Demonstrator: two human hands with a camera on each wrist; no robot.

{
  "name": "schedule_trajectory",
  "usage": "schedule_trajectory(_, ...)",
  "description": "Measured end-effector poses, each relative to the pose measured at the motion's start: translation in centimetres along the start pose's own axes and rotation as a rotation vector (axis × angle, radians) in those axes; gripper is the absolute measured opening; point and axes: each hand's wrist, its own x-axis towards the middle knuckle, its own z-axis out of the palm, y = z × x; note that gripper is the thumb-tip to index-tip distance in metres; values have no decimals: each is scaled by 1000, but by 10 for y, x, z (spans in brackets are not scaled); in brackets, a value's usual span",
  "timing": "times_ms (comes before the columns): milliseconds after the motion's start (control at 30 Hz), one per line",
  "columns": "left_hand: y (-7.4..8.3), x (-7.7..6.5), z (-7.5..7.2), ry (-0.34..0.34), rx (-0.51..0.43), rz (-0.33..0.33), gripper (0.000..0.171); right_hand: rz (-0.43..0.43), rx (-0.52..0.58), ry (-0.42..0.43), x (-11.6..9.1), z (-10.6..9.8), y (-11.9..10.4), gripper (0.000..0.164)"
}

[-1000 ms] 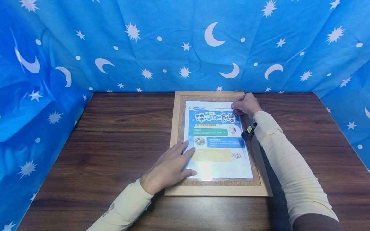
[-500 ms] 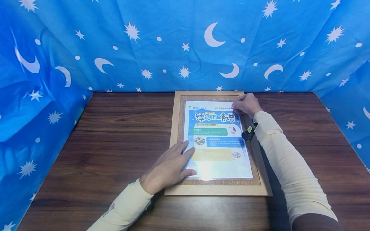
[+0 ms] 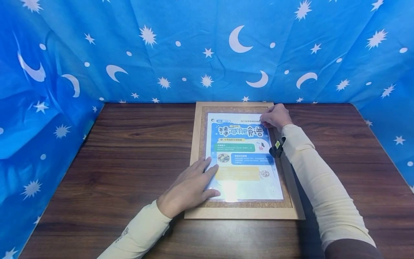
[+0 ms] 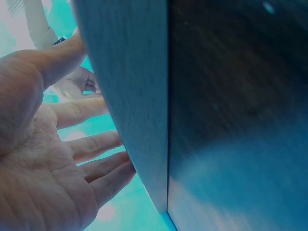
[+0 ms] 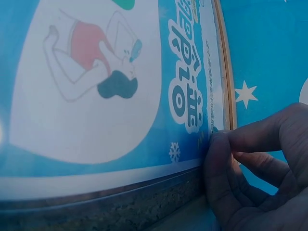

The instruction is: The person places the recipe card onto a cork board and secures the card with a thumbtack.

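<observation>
A wood-framed cork board (image 3: 244,214) lies on the table. On it is a printed sheet (image 3: 239,145) under a glossy clear cover. My left hand (image 3: 187,187) rests with spread, straight fingers over the board's left side, fingertips and thumb on the sheet's left edge. In the left wrist view these fingers (image 4: 91,144) reach over the board's frame (image 4: 130,82). My right hand (image 3: 276,117) is at the sheet's upper right corner, thumb and fingertips pinching a small dark pin-like piece (image 5: 214,129), mostly hidden by them. The other right fingers are curled.
The dark wood-grain table (image 3: 136,144) extends on both sides of the board and in front of it. A blue curtain (image 3: 194,36) with white moons and stars hangs close behind the board and along both sides. A black wrist device (image 3: 277,147) sits on the right wrist.
The right forearm and its wrist device have shifted very slightly, while the right fingertips keep to the same corner. The left hand, the sheet and the board have not visibly moved.
</observation>
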Motion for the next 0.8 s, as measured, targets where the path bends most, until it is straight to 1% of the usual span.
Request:
schedule_trajectory(233, 1, 0, 1, -7, -4, 2, 75, -8, -2, 12, -2, -1, 2, 18)
schedule_trajectory(467, 1, 1, 1, -12, 8, 5, 75, -43, -8, -13, -2, -4, 4, 21)
schedule_trajectory(633, 1, 0, 0, -17, 3, -3, 74, -50, -38, -38, -2, -6, 5, 21)
schedule_trajectory(800, 0, -1, 0, -10, 7, 1, 74, -55, -53, -43, -5, -9, 5, 20)
